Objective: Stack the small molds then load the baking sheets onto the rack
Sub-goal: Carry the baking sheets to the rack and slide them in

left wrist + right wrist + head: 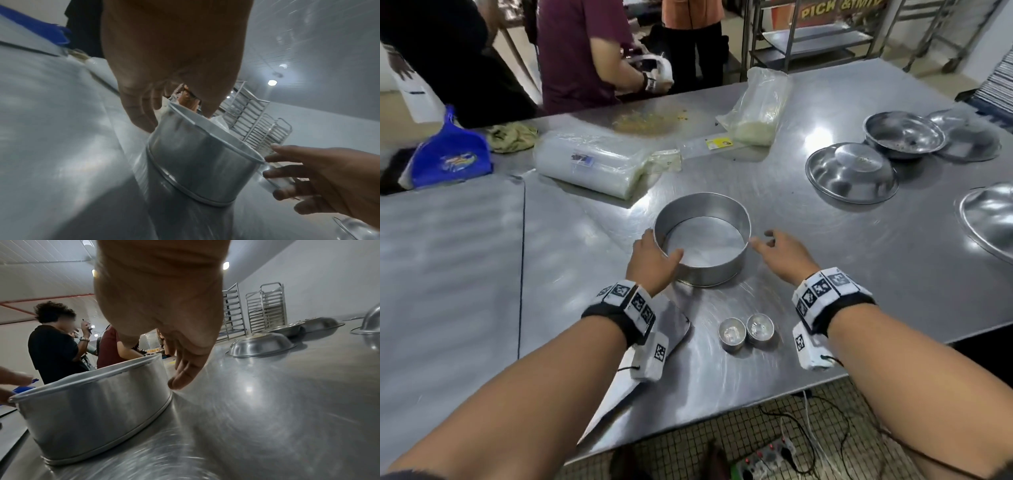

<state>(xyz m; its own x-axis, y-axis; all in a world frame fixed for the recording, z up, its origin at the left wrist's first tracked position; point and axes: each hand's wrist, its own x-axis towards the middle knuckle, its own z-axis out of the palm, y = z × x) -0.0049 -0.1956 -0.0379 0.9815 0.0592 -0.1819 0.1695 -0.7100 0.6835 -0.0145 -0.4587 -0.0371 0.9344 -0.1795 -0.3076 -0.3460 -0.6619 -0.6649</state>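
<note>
A round metal pan (pixel 702 240) stands in the middle of the steel table (pixel 859 274). My left hand (pixel 654 257) grips its left rim, thumb inside and fingers outside. My right hand (pixel 774 246) is open, fingers spread, with the fingertips right at the pan's right rim. Two small round molds (pixel 732 334) (pixel 760 328) sit side by side near the front edge, between my wrists. In the left wrist view the left hand (pixel 144 105) holds the pan (pixel 195 162) while the right hand (pixel 308 175) reaches in. The right wrist view shows the right hand (pixel 185 366) beside the pan's wall (pixel 92 410).
A flat metal sheet (pixel 678 325) lies under my left wrist at the front edge. Several steel bowls (pixel 851 173) sit at the right. Plastic bag packs (pixel 589 164) and a blue dustpan (pixel 452 154) lie at the back. People stand across the table. Tray racks (pixel 267 308) stand beyond.
</note>
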